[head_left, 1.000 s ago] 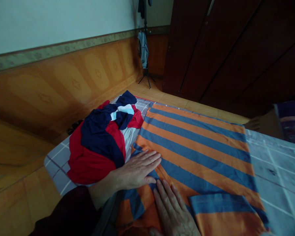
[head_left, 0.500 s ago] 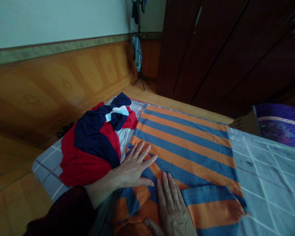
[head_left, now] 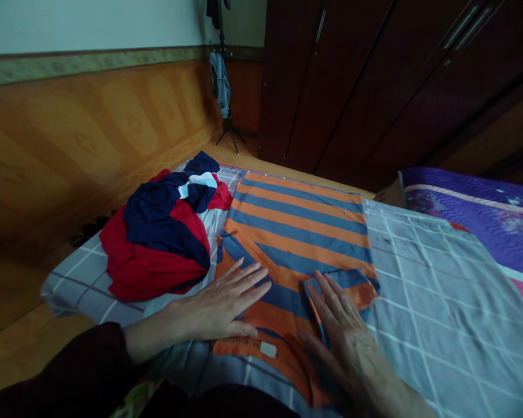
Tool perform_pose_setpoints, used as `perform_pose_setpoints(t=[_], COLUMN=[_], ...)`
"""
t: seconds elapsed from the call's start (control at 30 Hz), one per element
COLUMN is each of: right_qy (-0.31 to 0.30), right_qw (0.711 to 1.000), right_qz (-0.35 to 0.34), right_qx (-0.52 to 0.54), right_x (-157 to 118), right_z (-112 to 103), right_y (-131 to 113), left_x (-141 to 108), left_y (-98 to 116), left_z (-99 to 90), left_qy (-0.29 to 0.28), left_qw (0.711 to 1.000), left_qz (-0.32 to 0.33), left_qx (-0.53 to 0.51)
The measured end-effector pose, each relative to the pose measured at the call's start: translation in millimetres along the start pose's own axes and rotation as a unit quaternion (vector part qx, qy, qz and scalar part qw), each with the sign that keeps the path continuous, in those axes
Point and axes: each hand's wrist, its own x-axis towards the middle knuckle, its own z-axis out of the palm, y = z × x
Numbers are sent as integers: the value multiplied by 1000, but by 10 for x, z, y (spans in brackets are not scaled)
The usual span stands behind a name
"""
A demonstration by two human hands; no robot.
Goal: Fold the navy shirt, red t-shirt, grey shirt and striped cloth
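A shirt with orange and blue-grey stripes [head_left: 305, 220] lies spread on a grey checked sheet, its collar end nearest me and a pale label by the neckline. My left hand [head_left: 226, 299] rests flat on the shirt's left part, fingers spread. On the right side, my right hand [head_left: 342, 325] lies over the folded sleeve, its fingers stretched out. Neither hand grips anything. Left of the shirt sits a crumpled heap of red and navy clothing [head_left: 157, 232] with a white and light blue patch.
The checked sheet [head_left: 422, 273] extends to the right, beside a purple quilt [head_left: 462, 215]. Beyond the far edge stand a dark wardrobe [head_left: 353, 87] and a rack with hanging clothes [head_left: 221, 81]. Dark objects lie on the floor at left.
The view has shifted, showing more of the bed at right and the shirt's neckline. My right hand has moved from the shirt's middle onto the right sleeve. My left hand stays spread on the shirt.
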Motion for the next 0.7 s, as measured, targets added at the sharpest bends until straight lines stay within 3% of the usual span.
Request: perform_pose_setpoints(t=[0.13,0.23,0.33,0.43,0.53,0.7], right_qy=[-18,-51,-41,24,77,66], right_qw=[999,996,996,996,994,995], right_qz=[-30,-60,-56,-40,-40,-17], right_qx=[-30,-37,-65,-77,-65,-71], right_x=[-457,-735,-936,-1052,-1072,-1049], right_z=[-158,-201,-114,67,189,183], right_y=[-104,-233,-263,-188,-97,-4], left_x=[-308,-504,-647,-676,-618,-607], left_y=[255,324,299,240,204,113], left_z=[40,145,271,326,260,171], left_qy=[-55,-56,-20,42,101,123], left_qw=[998,997,996,990,984,989], left_qz=[38,34,21,42,79,46], left_qx=[-4,33,84,128,125,73])
